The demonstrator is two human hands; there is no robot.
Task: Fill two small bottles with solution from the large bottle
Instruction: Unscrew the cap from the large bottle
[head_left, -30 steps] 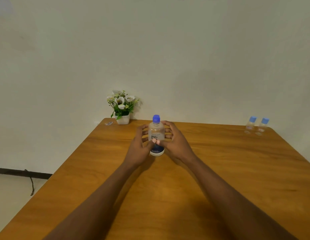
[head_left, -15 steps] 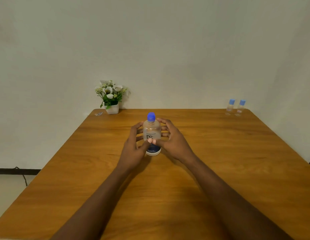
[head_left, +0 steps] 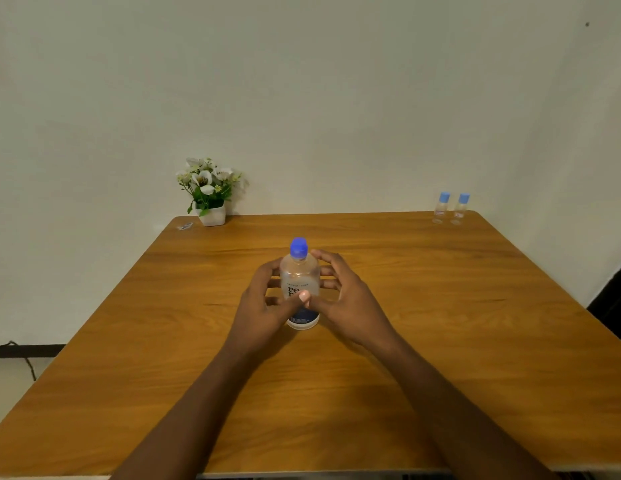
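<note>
Label text on the large bottle (head_left: 299,282) reads "re", and the small print above it is too blurry to make out. Left hand (head_left: 264,313) and right hand (head_left: 350,303) both have fingers (head_left: 328,259) curled around it, upright mid-surface (head_left: 440,341). Two small bottles (head_left: 441,209) with blue caps sit well apart at the far right corner. Potted flowers (head_left: 212,202) far left, plain wall behind.

large bottle (head_left: 299,273) label — "re" legible, small print above unreadable

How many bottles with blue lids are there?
3. The large bottle is central, gripped between the left hand and right hand. The left small bottle and right small bottle stand side by side at the far right corner. None seems hidden.
</note>
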